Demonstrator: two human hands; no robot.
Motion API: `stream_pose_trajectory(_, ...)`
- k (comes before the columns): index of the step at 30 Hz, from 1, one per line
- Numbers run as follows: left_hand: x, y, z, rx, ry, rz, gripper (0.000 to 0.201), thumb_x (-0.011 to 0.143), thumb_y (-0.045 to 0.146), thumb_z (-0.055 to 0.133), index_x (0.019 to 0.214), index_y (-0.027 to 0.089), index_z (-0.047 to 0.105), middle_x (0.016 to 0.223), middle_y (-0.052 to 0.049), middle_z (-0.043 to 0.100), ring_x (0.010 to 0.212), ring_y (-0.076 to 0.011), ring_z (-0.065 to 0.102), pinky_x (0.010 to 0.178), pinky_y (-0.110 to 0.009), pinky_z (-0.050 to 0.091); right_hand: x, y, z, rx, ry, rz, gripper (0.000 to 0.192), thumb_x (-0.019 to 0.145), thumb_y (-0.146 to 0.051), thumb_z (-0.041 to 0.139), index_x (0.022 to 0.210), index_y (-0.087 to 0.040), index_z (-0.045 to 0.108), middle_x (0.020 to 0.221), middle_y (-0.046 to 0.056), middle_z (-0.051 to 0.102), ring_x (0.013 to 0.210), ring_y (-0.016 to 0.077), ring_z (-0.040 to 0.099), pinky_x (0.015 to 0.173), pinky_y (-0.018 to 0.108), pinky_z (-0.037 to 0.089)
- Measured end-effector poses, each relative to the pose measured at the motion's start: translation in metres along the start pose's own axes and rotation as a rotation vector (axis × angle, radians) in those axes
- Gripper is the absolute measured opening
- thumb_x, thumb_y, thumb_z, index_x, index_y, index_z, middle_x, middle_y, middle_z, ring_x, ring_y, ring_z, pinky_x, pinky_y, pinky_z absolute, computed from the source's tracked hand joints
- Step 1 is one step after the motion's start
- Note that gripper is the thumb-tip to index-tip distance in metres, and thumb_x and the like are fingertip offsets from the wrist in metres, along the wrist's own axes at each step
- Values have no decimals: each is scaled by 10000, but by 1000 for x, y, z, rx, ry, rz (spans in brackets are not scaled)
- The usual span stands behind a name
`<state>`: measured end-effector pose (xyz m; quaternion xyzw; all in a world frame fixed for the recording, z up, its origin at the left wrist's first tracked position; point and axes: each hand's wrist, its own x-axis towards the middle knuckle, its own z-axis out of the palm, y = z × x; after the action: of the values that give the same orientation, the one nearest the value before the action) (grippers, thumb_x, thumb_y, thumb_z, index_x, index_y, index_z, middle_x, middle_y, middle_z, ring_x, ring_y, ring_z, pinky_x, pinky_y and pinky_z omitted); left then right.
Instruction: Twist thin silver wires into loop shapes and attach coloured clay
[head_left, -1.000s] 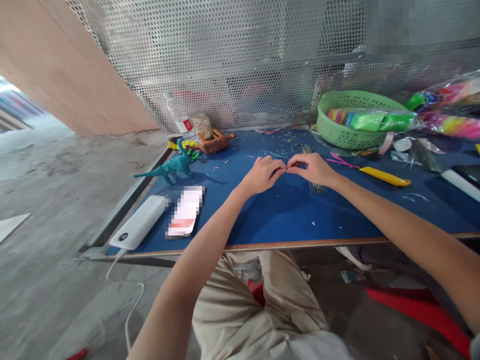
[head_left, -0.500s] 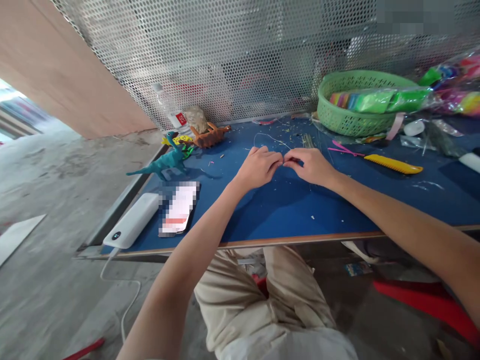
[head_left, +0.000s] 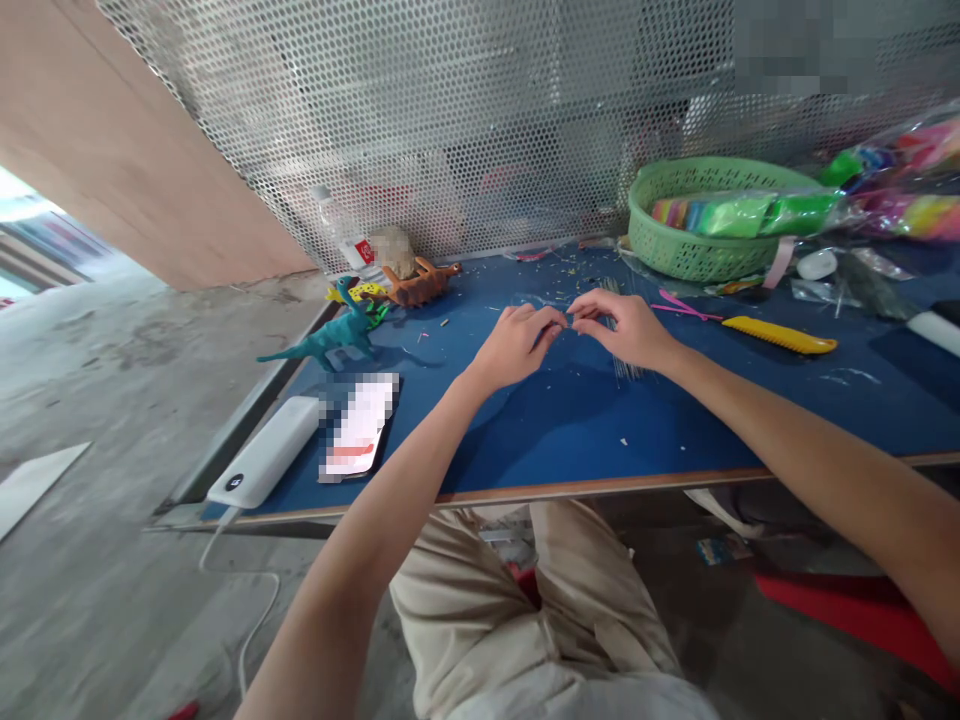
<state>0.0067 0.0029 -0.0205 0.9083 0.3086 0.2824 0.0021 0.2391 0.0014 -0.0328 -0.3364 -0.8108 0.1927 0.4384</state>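
Observation:
My left hand point(head_left: 517, 342) and my right hand point(head_left: 624, 326) meet fingertip to fingertip above the middle of the blue table point(head_left: 570, 430). Both pinch a thin wire between thumb and forefinger; the wire itself is barely visible. A bundle of thin wires point(head_left: 628, 368) lies on the table just under my right hand. A teal clay dinosaur point(head_left: 330, 338) and an orange clay dinosaur point(head_left: 421, 283) stand at the far left of the table.
A green basket point(head_left: 694, 255) with coloured clay packs sits at the back right. A yellow knife point(head_left: 780, 336) and pink strips point(head_left: 679, 306) lie right of my hands. A phone point(head_left: 358, 427) and white power bank point(head_left: 264, 453) rest near the left front edge. A perforated metal screen point(head_left: 487, 110) backs the table.
Both hands stayed pinched together, shifting slightly while working the wire. A loop of wire seen above the hands half a second ago no longer shows.

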Motion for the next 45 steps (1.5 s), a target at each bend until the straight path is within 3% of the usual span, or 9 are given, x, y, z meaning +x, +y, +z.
stream_pose_trajectory(4,1,-1,2,-139,8,29,286,1095,302,366,1091,175,623,908,-60,696,815,-179,582,811,-326,431,-2,-2,-2,105,2,67,237,954,-445,672,1063,-238,707,905,52,771,783,221,743,784,406,594)
stream_pose_trajectory(11,0,5,-3,-211,131,4,213,1077,298,432,1060,176,606,938,-72,688,848,-165,601,802,-314,461,-2,-9,1,261,97,98,281,915,-499,716,971,-227,673,850,39,755,705,189,713,745,395,594)
stream_pose_trajectory(17,-2,17,-3,-350,160,-46,158,1067,316,459,1123,190,536,730,16,605,648,-116,540,667,-262,440,-3,-17,0,299,115,99,274,919,-493,714,958,-225,667,856,41,757,700,184,719,736,390,596)
stream_pose_trajectory(23,-2,22,-4,-414,246,-36,143,1066,338,468,1078,206,521,674,44,533,578,-96,462,588,-240,391,-4,-24,2,303,158,89,276,936,-506,689,972,-233,667,872,34,768,665,166,705,705,369,594)
stream_pose_trajectory(30,-4,23,-2,-445,222,-22,178,1071,341,463,1197,218,441,681,53,538,595,-107,484,618,-254,411,-8,-30,5,214,148,23,253,929,-505,703,974,-256,715,855,21,768,645,171,698,651,349,579)
stream_pose_trajectory(41,-4,25,-11,-427,232,-31,167,1068,361,462,1067,211,534,697,29,557,582,-104,477,594,-251,406,-8,-26,-1,181,149,-30,233,928,-496,709,943,-270,759,862,23,760,642,173,679,645,351,560)
stream_pose_trajectory(45,-3,24,-17,-383,168,14,231,1068,357,456,1038,188,610,750,-8,615,621,-111,519,629,-262,424,-7,-26,-3,120,145,-79,198,944,-462,694,933,-280,772,866,20,765,679,187,683,680,365,559)
